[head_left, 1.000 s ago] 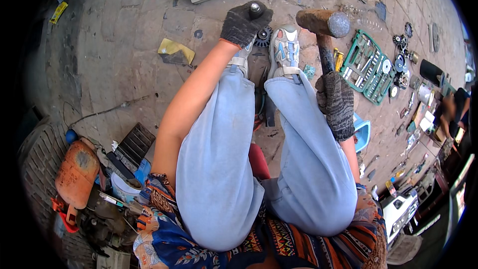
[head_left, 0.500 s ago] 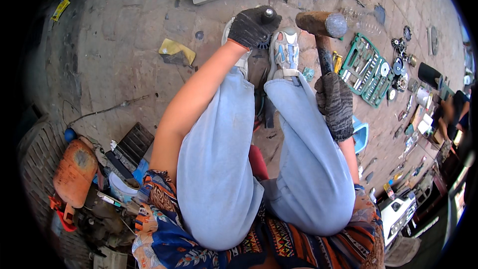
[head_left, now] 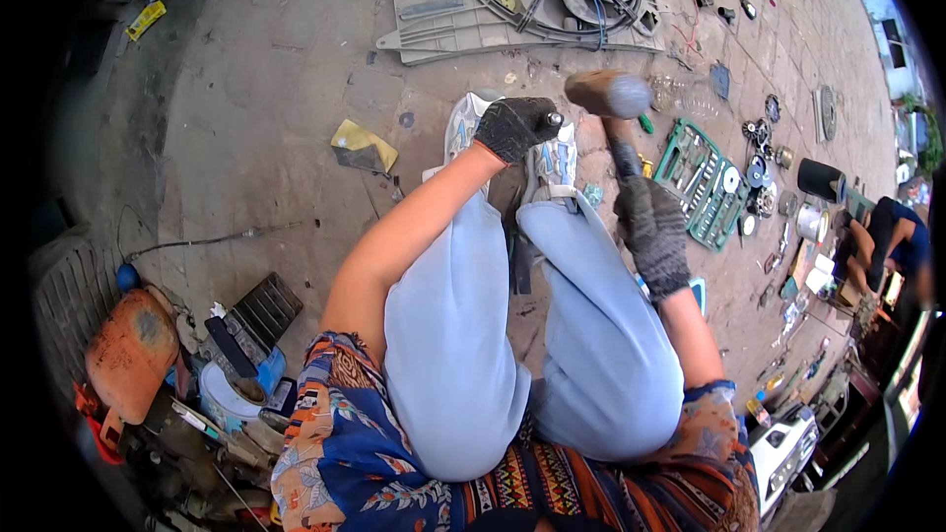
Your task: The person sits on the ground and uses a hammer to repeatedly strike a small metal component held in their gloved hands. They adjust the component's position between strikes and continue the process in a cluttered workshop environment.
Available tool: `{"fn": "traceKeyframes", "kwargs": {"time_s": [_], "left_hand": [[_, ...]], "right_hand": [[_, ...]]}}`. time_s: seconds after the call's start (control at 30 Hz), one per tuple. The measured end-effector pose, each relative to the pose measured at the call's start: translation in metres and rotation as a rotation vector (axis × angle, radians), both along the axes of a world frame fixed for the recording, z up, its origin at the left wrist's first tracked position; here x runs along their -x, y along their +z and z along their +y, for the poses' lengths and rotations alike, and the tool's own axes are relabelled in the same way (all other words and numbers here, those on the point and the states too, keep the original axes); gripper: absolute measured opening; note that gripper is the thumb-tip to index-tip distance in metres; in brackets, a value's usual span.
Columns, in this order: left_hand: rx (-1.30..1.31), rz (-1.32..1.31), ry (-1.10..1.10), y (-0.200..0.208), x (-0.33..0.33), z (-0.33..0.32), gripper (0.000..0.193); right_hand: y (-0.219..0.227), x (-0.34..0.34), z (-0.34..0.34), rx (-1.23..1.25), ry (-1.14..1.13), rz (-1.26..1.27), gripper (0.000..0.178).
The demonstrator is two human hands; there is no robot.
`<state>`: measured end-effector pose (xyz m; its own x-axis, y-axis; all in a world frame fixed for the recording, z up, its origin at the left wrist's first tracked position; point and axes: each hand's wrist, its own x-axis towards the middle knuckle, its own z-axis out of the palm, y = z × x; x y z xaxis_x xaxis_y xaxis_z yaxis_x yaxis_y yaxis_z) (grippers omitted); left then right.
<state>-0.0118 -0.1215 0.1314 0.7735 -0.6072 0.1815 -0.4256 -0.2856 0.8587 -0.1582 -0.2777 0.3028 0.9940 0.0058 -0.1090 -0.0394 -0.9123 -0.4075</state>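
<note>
In a dark knitted glove, my left hand [head_left: 515, 129] is closed in a fist above my shoes. The round, shiny end of a metal rod [head_left: 555, 120] sticks out by its thumb; the rest of the rod is hidden by the fist and shoe. My right hand [head_left: 654, 234], in a grey-black glove, grips the dark handle of a sledgehammer [head_left: 601, 95]. The hammer's rusty brown head, slightly blurred, is raised just up and to the right of my left fist, apart from the rod. Between my feet lies a dark part, mostly covered.
A radiator fan in its shroud [head_left: 424, 30] lies ahead. To the right are an open green socket set [head_left: 673, 163], a clear plastic bottle [head_left: 687, 96] and loose metal parts. A yellow cloth [head_left: 363, 147] lies left of my feet. Another person [head_left: 892, 241] sits far right.
The view has tilted forward, showing more of the fan. My right hand and the hammer have shifted closer to my left fist, which still holds the rod.
</note>
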Motion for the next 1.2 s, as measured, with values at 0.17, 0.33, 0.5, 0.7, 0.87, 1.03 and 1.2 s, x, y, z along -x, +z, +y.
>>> {"fn": "traceKeyframes", "kwargs": {"time_s": [0.17, 0.33, 0.5, 0.7, 0.87, 1.03, 1.2], "left_hand": [[-0.015, 0.102, 0.216, -0.003, -0.024, 0.008, 0.018], [0.171, 0.335, 0.252, -0.031, -0.028, 0.009, 0.022], [0.117, 0.212, 0.202, -0.018, -0.026, 0.010, 0.015], [0.127, 0.280, 0.227, -0.018, -0.025, 0.010, 0.017], [0.082, 0.169, 0.210, -0.016, -0.026, 0.007, 0.019], [0.070, 0.158, 0.208, -0.011, -0.024, 0.006, 0.020], [0.047, 0.132, 0.204, -0.010, -0.019, 0.003, 0.021]], "right_hand": [[0.043, -0.016, 0.025, -0.789, -0.787, 0.040, 0.033], [0.032, -0.014, 0.030, -0.576, -0.622, 0.108, 0.039], [0.020, -0.007, 0.035, -0.786, -0.800, 0.192, 0.040], [0.017, -0.011, 0.033, -0.802, -0.808, 0.234, 0.040], [0.014, -0.010, 0.027, -0.693, -0.755, 0.241, 0.040], [0.015, -0.010, 0.028, -0.748, -0.783, 0.217, 0.040], [0.012, -0.011, 0.025, -0.741, -0.716, 0.217, 0.040]]}}
